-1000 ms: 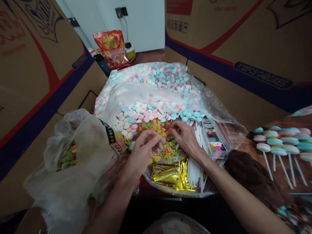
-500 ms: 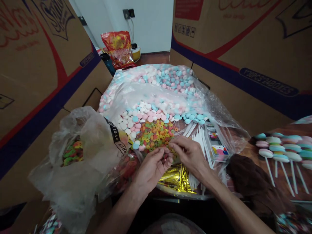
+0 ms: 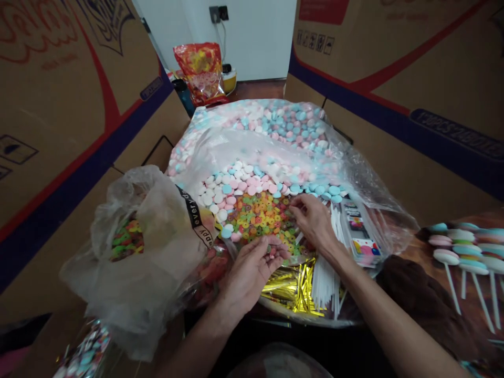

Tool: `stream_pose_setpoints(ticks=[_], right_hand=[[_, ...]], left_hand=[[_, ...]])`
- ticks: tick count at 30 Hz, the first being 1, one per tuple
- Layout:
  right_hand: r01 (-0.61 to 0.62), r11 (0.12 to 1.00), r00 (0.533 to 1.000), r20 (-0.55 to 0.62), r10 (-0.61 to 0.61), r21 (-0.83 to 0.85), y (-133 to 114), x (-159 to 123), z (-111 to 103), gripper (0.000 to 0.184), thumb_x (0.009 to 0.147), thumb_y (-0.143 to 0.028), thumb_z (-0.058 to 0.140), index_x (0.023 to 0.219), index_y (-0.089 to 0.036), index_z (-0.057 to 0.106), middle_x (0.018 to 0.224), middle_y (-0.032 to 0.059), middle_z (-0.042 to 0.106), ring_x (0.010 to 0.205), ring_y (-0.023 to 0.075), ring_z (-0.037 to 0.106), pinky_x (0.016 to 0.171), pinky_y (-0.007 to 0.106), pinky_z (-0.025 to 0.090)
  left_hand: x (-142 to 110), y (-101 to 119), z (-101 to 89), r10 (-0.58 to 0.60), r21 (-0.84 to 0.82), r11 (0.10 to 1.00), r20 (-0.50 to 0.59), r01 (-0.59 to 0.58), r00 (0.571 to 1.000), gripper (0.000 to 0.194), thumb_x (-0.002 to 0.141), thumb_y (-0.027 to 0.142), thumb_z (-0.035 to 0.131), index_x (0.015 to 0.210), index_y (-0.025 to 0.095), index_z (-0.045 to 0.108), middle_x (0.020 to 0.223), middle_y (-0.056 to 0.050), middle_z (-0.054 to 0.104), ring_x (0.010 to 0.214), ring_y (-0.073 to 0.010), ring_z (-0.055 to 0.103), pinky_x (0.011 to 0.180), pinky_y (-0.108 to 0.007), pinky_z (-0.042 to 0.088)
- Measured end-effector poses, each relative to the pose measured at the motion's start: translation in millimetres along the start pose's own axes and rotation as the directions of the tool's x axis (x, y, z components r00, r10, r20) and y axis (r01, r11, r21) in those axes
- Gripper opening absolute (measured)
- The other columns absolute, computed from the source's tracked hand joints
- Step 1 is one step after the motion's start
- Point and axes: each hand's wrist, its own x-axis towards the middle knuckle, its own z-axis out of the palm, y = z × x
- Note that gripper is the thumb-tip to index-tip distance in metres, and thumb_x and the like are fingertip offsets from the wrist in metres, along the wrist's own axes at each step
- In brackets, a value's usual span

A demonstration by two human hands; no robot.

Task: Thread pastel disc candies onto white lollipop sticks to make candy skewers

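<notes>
Palm up and cupped, my left hand (image 3: pixel 255 268) holds a few small candies (image 3: pixel 271 253), pinkish and green, in its curled fingers. My right hand (image 3: pixel 313 218) reaches over the right side of a pile of colourful ring candies (image 3: pixel 260 212). Its thumb and fingertips are drawn together at the pile's edge; what they pinch is too small to make out. Gold twist ties (image 3: pixel 293 289) lie in front of the pile, with white sticks (image 3: pixel 326 286) to their right. Behind it spread pink, white and blue round candies (image 3: pixel 252 181), partly under a clear plastic bag (image 3: pixel 220 144).
A plastic bag of gummy candies (image 3: pixel 142 262) stands at left. Finished candy lollipops (image 3: pixel 468 252) lie at right beside a brown cloth (image 3: pixel 417 299). Large cartons (image 3: pixel 129 136) flank the table, and a red snack packet (image 3: pixel 201 73) stands behind. A small clear case (image 3: pixel 360 236) lies near the sticks.
My right hand has moved away from my left, up and over the ring candies. My left hand has opened slightly, showing the candies in it. The whole view has shifted a little.
</notes>
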Motion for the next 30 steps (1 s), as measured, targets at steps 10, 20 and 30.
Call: stream_pose_setpoints(ticks=[10, 20, 30], right_hand=[[0.132, 0.955, 0.97, 0.165, -0.179, 0.264, -38, -26, 4, 0.013, 0.087, -0.017, 0.059, 0.09, -0.019, 0.071, 0.087, 0.0044, 0.069, 0.082, 0.0188, 0.062, 0.074, 0.029, 0.044], [0.164, 0.984, 0.981, 0.119, -0.155, -0.071, -47, -1, 37, 0.022, 0.091, -0.016, 0.046, 0.089, -0.017, 0.069, 0.087, 0.0082, 0.069, 0.078, 0.0205, 0.06, 0.066, 0.028, 0.039], [0.165, 0.867, 0.911, 0.264, -0.317, 0.47, -57, -47, -1, 0.014, 0.09, -0.026, 0.06, 0.086, -0.019, 0.071, 0.082, 0.0031, 0.068, 0.077, 0.0169, 0.062, 0.069, 0.027, 0.045]], left_hand=[[-2, -8, 3.2, -0.012, -0.113, 0.994, -0.045, 0.007, 0.999, 0.013, 0.072, 0.018, 0.079, 0.078, 0.01, 0.071, 0.079, -0.005, 0.068, 0.072, -0.0097, 0.061, 0.072, -0.022, 0.053], [-17, 3, -15.6, 0.095, -0.114, 0.987, -0.155, -0.113, 0.983, 0.013, 0.072, 0.017, 0.079, 0.08, 0.01, 0.072, 0.082, -0.005, 0.068, 0.074, -0.01, 0.063, 0.072, -0.02, 0.053], [-13, 3, -14.6, 0.076, -0.207, 0.972, -0.15, -0.106, 0.986, 0.012, 0.081, 0.024, 0.072, 0.081, 0.012, 0.069, 0.085, -0.004, 0.068, 0.078, -0.0102, 0.062, 0.075, -0.022, 0.052]])
